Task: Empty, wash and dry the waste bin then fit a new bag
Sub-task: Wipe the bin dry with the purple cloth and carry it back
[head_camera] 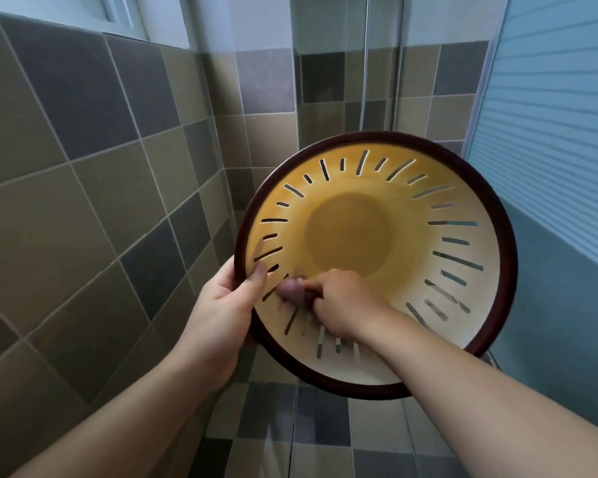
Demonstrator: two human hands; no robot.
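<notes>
The waste bin (463, 291) is a round cream-and-yellow plastic basket with a dark brown rim and slotted walls, tipped so its mouth faces me. My left hand (221, 305) grips its rim at the lower left, thumb inside. My right hand (342, 301) reaches into the bin and holds a small pinkish, blurred thing (290, 292), maybe a cloth or sponge, against the inner wall near the left rim. The bin looks empty inside.
Brown and grey wall tiles (83, 201) fill the left and back. A shower hose (365, 81) hangs by a glass partition (549, 132) on the right. The tiled floor (325, 426) lies below the bin.
</notes>
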